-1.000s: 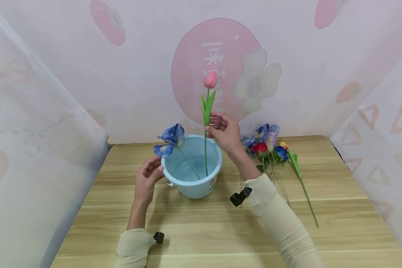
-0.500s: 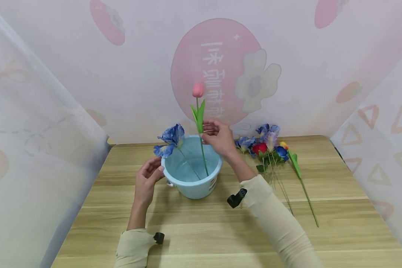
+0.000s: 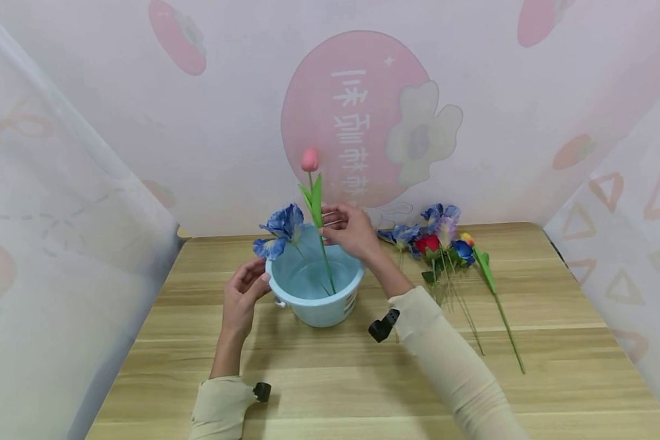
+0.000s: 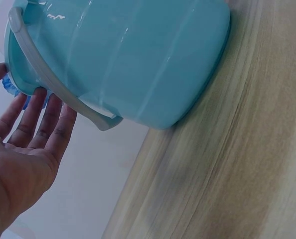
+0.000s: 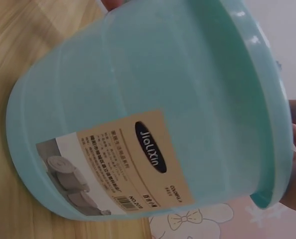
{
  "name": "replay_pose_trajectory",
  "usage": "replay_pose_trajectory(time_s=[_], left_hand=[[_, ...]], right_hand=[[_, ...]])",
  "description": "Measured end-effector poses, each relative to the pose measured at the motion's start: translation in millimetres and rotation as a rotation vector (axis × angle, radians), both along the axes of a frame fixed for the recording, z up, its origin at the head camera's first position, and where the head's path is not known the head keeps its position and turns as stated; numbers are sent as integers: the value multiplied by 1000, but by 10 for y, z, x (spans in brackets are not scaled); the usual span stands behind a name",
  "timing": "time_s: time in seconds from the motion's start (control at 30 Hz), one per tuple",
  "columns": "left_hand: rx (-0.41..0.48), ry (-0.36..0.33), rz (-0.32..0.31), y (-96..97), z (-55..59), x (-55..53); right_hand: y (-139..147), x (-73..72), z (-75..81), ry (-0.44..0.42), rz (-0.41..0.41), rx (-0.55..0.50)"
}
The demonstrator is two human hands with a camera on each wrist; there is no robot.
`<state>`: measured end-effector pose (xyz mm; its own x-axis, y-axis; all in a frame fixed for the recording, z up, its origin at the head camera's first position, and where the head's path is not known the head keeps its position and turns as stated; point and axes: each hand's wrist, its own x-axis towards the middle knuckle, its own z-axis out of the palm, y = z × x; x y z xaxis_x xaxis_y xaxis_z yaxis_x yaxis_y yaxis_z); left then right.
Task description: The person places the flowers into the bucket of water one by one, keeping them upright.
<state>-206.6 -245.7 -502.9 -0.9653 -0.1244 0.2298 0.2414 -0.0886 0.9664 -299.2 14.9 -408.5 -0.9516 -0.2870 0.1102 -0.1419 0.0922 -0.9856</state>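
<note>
My right hand [image 3: 352,231] pinches the green stem of a pink artificial tulip [image 3: 310,161]. The tulip leans left, its lower stem inside a light-blue bucket [image 3: 320,313]. At the bucket's left rim is my left hand [image 3: 243,299], gripping it between thumb and fingers; the left wrist view has these fingers [image 4: 51,117] against the outside, beside the grey handle [image 4: 53,79]. A blue iris [image 3: 283,223] stands in the bucket, tilted over the left rim. In the right wrist view the bucket's printed label [image 5: 133,164] faces the camera, and the right hand is mostly hidden behind the rim.
Right of the bucket lie several artificial flowers: blue irises [image 3: 401,235], a red rose [image 3: 428,244], a blue rose [image 3: 463,250], a pale purple bloom [image 3: 446,231] and an orange-yellow tulip [image 3: 484,266]. A patterned curtain [image 3: 225,122] rises behind the wooden table [image 3: 330,379].
My right hand has moved left and slightly down, and the tulip's bloom has tilted left and dropped lower over the bucket. The left hand stays at the rim.
</note>
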Motion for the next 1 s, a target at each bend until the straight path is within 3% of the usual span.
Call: replay_pose_trajectory(time_s=[0.27, 0.5, 0.77, 1.0], left_hand=[[5, 10, -9, 9, 14, -9], [13, 15, -1, 7, 8, -10], [6, 5, 1, 11, -22, 17], [-1, 10, 9, 10, -22, 9]], right_hand=[[-49, -33, -28, 7, 53, 30], [-167, -48, -41, 15, 18, 73], [-240, -26, -91, -94, 29, 65], [-267, -46, -91, -98, 28, 65]])
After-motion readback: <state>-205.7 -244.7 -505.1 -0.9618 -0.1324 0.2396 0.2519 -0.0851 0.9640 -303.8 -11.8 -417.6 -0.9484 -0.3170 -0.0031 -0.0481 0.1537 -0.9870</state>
